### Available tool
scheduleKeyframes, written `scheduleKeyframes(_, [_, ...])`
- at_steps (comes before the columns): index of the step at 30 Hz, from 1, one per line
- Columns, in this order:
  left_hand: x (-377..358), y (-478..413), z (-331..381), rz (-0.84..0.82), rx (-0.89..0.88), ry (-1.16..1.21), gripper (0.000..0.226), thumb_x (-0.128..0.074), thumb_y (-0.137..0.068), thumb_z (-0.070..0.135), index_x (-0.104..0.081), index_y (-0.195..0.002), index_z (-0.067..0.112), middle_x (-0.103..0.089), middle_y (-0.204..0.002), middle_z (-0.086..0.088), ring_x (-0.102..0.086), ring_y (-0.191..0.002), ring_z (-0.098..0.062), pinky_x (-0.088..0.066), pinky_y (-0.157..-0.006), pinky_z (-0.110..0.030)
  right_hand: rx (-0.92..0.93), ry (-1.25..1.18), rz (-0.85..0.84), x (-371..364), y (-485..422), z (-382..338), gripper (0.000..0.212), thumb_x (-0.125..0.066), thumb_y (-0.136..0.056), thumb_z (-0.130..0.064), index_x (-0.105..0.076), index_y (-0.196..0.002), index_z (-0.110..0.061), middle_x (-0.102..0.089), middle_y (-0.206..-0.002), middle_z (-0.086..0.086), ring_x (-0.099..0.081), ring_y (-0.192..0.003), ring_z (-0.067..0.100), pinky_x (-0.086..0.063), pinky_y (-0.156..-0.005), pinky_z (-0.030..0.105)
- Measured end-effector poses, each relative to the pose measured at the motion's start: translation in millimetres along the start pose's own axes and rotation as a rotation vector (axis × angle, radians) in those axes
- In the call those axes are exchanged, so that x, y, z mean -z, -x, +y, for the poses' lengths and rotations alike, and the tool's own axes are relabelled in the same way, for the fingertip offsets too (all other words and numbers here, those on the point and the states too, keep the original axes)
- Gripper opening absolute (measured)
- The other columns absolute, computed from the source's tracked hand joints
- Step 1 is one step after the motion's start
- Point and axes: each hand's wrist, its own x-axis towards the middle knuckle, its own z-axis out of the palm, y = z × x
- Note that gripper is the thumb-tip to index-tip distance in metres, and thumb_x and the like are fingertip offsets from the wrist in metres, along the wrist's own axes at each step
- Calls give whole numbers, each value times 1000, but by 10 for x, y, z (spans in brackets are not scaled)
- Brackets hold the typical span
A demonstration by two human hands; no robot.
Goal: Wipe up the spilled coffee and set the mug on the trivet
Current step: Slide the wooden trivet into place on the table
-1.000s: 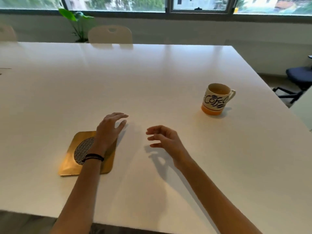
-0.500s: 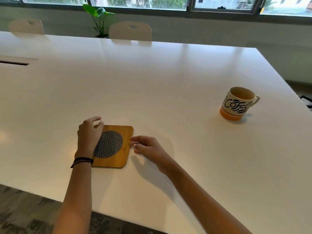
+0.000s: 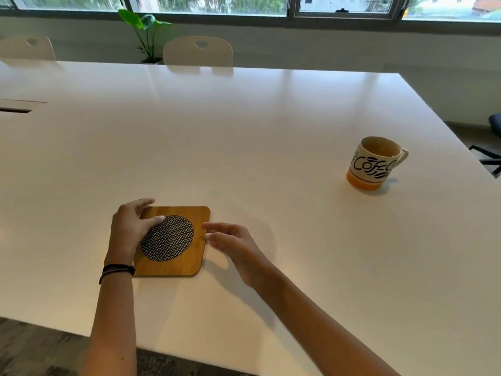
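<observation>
A square wooden trivet (image 3: 199, 221) with a round black woven centre lies flat on the white table (image 3: 244, 131), near the front left. My left hand (image 3: 130, 229) grips its left edge, thumb on top near the woven disc. My right hand (image 3: 233, 242) hovers at the trivet's right edge with fingers loosely curled and apart, holding nothing. A cream mug (image 3: 375, 162) with an orange base and dark "Coffee" lettering stands upright far to the right, with brownish liquid inside. No spill or cloth shows on the table.
Two pale chairs (image 3: 198, 51) stand behind the table's far edge, with a green potted plant (image 3: 146, 31) between them. A dark office chair (image 3: 492, 156) sits off the table's right edge. A slot (image 3: 16, 109) is cut into the table at the far left.
My left hand has gone from lying over the trivet to gripping its left edge. My right hand has come in to the trivet's right edge. The view has shifted left.
</observation>
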Motion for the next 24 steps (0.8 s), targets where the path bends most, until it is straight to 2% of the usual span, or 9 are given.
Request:
scheduleKeyframes(4, [26, 2, -25, 6, 20, 78, 57, -75, -69, -1, -56, -122, 7, -58, -127, -21, -51, -122, -28, -38, -102, -36, 2, -117, 109, -109, -30, 34, 29, -60, -82, -2, -64, -111, -5, -63, -110, 11, -57, -110, 20, -45, -97, 29])
scheduleKeyframes(9, [45, -5, -39, 2, 18, 120, 58, -74, -70, -1, -55, -123, 7, -57, -127, -23, -50, -123, -29, -39, -105, -39, 7, -187, 213, -203, -128, -9, 29, -56, -83, 4, -63, -109, -5, -59, -87, 4, -56, -87, 12, -48, -84, 28])
scheduleKeyframes(11, [56, -5, -49, 0, 28, 146, 57, -74, -70, -1, -55, -124, 8, -56, -127, -23, -50, -123, -30, -39, -106, -41, -6, -162, 220, -212, -163, -26, 29, -55, -85, 3, -62, -112, -6, -60, -95, 6, -57, -94, 15, -50, -88, 32])
scheduleKeyframes(13, [52, -7, -52, -7, 26, 165, 57, -73, -71, 0, -55, -124, 9, -57, -126, -23, -51, -122, -31, -40, -105, -41, -2, -85, 244, -224, -199, -38, 28, -54, -87, 0, -62, -113, -8, -60, -99, 4, -57, -97, 15, -50, -88, 30])
scheduleKeyframes(16, [21, 1, -41, -38, 21, 185, 56, -73, -71, 1, -55, -124, 9, -59, -124, -22, -54, -119, -31, -42, -103, -41, 85, 92, 317, -212, -241, -34, 28, -54, -88, -4, -62, -114, -9, -60, -99, 3, -56, -92, 11, -50, -86, 24])
scheduleKeyframes(18, [-7, 5, -23, -65, 17, 200, 56, -73, -72, 0, -55, -124, 9, -60, -123, -22, -55, -118, -30, -42, -103, -43, 152, 221, 373, -166, -255, -35, 27, -54, -89, -5, -63, -114, -11, -59, -110, 6, -55, -95, 10, -50, -89, 24])
scheduleKeyframes(20, [-40, 5, 5, -99, 14, 223, 56, -72, -73, 1, -54, -125, 10, -60, -124, -21, -55, -118, -29, -43, -103, -43, 180, 278, 408, -106, -250, -46, 26, -54, -89, -7, -63, -113, -11, -57, -119, 8, -56, -97, 12, -52, -91, 28])
scheduleKeyframes(24, [-135, 18, 79, -164, -2, 235, 53, -70, -75, 2, -54, -125, 12, -60, -124, -17, -54, -118, -28, -44, -101, -43, 191, 270, 446, 50, -189, -99, 25, -56, -88, -6, -64, -111, -10, -61, -120, 11, -63, -100, 22, -55, -87, 40])
